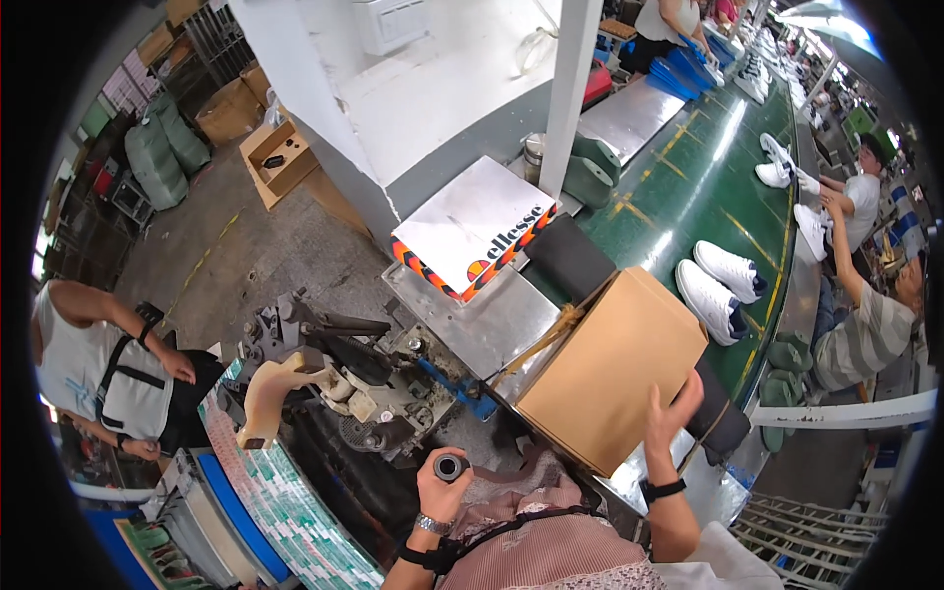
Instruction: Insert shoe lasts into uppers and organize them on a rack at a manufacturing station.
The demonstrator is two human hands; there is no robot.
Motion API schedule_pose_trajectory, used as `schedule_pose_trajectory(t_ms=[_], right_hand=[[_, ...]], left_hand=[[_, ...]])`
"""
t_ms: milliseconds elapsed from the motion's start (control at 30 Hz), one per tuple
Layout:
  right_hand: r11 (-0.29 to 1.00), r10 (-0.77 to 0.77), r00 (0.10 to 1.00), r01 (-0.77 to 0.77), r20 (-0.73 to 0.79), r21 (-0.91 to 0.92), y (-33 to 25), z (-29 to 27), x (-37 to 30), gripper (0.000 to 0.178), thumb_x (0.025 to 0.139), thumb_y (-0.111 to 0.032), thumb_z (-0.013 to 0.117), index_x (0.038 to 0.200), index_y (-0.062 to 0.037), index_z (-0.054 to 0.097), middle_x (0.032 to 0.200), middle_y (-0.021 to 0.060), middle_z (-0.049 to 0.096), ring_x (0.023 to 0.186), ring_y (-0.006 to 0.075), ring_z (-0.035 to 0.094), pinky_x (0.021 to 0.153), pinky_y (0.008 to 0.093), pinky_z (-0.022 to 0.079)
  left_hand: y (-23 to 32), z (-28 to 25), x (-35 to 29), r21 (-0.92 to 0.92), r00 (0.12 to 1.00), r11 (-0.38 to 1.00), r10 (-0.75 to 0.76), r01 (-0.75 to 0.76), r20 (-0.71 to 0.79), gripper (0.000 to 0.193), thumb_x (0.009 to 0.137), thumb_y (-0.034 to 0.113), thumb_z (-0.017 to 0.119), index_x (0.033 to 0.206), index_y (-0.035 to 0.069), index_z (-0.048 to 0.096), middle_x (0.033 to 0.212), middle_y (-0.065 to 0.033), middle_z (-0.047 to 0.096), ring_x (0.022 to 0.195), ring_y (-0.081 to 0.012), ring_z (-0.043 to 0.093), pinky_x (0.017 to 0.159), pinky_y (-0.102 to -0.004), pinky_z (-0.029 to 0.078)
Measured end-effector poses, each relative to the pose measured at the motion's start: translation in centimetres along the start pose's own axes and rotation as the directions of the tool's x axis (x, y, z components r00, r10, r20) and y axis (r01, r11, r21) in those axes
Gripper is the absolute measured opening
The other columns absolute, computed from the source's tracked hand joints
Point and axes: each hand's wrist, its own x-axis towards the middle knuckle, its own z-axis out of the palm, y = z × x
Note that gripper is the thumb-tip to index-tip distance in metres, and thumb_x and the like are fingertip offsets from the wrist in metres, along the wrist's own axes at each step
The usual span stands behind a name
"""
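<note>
My left hand (440, 494) is closed around a short dark cylinder with a round hollow end (449, 466), held upright in front of my apron. What kind of tool it is does not show. My right hand (673, 418) is at the near right side of a plain brown cardboard box (610, 369), thumb and fingers apart, seemingly touching its edge. The box lies at the end of the green conveyor belt (639, 216). Beyond it, a pair of white shoes (723, 285) stands on the belt. A white shoe box with an orange and black edge (477, 226) rests on a metal ledge to the left.
A machine with a tan last-shaped piece (275, 393) stands left of my hands. Stacked green-and-white printed sheets (280, 501) lie at lower left. Dark green shoe lasts (590, 172) sit beside the belt. Co-workers stand at left (98, 364) and along the belt's right side (855, 334).
</note>
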Motion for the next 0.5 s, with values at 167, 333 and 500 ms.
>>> schedule_pose_trajectory(t_ms=[167,333,500], right_hand=[[0.525,0.071,0.594,-0.705,0.801,0.476,-12.6,14.4,3.2,0.061,0.094,-0.013,0.064,0.148,0.0004,0.04,0.134,0.0146,0.057,0.122,0.0244,0.056,0.102,0.0369,0.046],[0.117,0.067,0.159,-0.982,0.985,0.151,-21.1,26.3,10.4,0.03,0.09,-0.015,0.063,0.115,0.0002,0.057,0.11,0.0134,0.063,0.1,0.026,0.063,0.092,0.0428,0.053],[0.385,-0.137,0.509,-0.763,0.85,0.519,-25.4,25.8,15.3,0.018,0.087,-0.007,0.056,0.104,0.0002,0.06,0.09,0.0088,0.064,0.081,0.0186,0.066,0.066,0.0322,0.047]], left_hand=[[0.1,0.4,-0.7,0.069,0.998,0.997,-0.044,0.047,-0.036,0.028,0.073,-0.006,0.074,0.1,-0.001,0.067,0.097,-0.008,0.071,0.087,-0.0162,0.068,0.081,-0.0307,0.054],[0.0,0.9,-1.8,0.055,0.982,0.99,-0.12,0.129,-0.143,0.029,0.073,-0.011,0.068,0.101,-0.003,0.064,0.101,-0.0105,0.069,0.089,-0.017,0.068,0.081,-0.0309,0.057],[-0.4,1.6,-2.8,0.034,0.951,0.974,-0.21,0.223,-0.225,0.029,0.072,-0.01,0.069,0.1,-0.002,0.065,0.099,-0.0089,0.07,0.089,-0.0157,0.067,0.082,-0.0296,0.056]])
